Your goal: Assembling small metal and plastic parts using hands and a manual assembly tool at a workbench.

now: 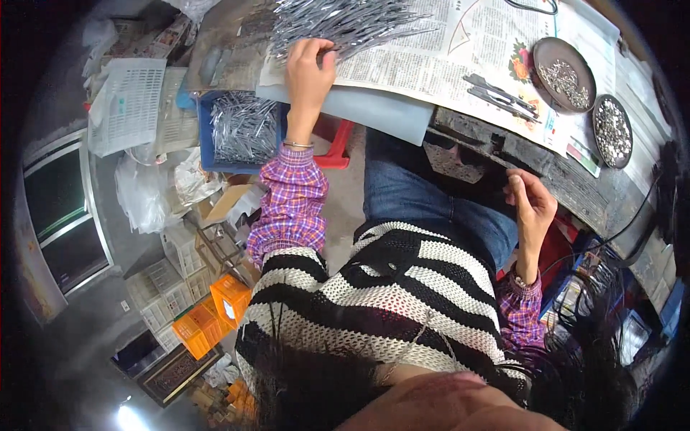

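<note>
A heap of thin silver metal strips lies on newspaper at the table's far left. My left hand is at the near edge of this heap, fingers curled in toward the thumb; whatever may be in them is hidden. Off the table's front edge, over my lap, my right hand has its thumb and fingertips pressed together. Anything in that pinch is too small to make out. To its far right stand a dark round dish of small metal bits and a dark oval dish of small silvery pieces.
A blue bin full of similar strips stands below the table's left end. Dark flat tools lie on the newspaper. A grey sheet overhangs the front edge. White plastic baskets and orange boxes are at the left.
</note>
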The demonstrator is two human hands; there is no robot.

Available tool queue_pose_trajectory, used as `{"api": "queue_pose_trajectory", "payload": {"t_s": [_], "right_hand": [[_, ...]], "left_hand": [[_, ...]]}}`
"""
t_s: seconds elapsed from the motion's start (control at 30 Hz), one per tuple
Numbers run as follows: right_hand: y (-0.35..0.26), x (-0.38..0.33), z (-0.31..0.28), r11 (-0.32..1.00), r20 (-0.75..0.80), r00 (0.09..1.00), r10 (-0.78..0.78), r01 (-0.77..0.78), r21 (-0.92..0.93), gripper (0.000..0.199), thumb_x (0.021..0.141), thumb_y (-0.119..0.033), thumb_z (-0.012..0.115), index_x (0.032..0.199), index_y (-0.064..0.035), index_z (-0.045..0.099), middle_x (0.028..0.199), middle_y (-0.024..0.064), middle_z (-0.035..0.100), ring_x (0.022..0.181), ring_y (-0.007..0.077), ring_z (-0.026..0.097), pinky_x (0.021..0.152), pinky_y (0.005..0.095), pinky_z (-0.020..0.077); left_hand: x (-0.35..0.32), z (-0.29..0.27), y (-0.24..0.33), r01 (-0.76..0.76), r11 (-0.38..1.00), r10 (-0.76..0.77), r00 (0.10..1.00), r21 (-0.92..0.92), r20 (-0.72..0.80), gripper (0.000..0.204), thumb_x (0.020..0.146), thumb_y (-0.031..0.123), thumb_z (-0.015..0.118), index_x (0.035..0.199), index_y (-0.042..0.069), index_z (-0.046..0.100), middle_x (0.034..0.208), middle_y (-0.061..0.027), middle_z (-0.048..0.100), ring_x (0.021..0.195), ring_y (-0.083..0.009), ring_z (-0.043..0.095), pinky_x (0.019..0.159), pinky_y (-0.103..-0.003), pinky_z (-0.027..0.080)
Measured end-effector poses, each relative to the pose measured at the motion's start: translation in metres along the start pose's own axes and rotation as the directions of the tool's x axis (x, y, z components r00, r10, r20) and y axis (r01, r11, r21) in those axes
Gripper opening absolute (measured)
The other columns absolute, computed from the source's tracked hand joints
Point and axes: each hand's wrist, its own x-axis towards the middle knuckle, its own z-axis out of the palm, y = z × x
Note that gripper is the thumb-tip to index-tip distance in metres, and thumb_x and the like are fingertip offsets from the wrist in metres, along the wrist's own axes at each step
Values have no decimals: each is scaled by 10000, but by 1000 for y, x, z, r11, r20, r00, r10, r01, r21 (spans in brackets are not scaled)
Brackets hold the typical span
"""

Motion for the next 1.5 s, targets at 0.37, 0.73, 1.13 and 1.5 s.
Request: {"api": "queue_pose_trajectory", "payload": {"t_s": [0.37, 0.73, 1.13, 1.5], "right_hand": [[-14, 2, 0, 998, 71, 996, -45, 49, -47, 139, 821, -47, 613, 939, -1, 670, 817, 46, 659, 703, 81, 592, 621, 210, 472], [-15, -4, -2, 955, 120, 983, -141, 103, 279, 197, 902, -99, 531, 1047, 18, 592, 916, 43, 628, 831, 127, 590, 739, 245, 464], [-2, -10, -24, 804, 29, 1000, -5, -13, 594, 296, 925, -200, 519, 1119, 20, 558, 790, 35, 583, 710, 91, 544, 692, 213, 438], [2, -8, -30, 751, 78, 996, 48, -88, 655, 331, 941, -168, 488, 1200, 36, 519, 772, 35, 578, 621, 63, 516, 596, 176, 414]], "left_hand": [[20, -15, 98, 135, 875, -32, 975, -465, 222, 141, 677, 31, 626, 814, 57, 647, 919, -58, 657, 881, -169, 587, 730, -290, 430], [26, 23, 243, 238, 379, 646, 623, -894, 440, 181, 708, -4, 637, 889, 11, 628, 992, -123, 631, 962, -217, 591, 869, -318, 439], [98, 114, 257, -326, 766, 562, 757, -553, 333, 179, 715, 67, 607, 879, 18, 658, 827, -137, 608, 835, -323, 569, 795, -360, 451], [96, 100, 265, 98, 729, 298, 846, -677, 443, 106, 763, 70, 613, 829, 13, 673, 615, -46, 637, 542, -94, 591, 516, -235, 463]]}}
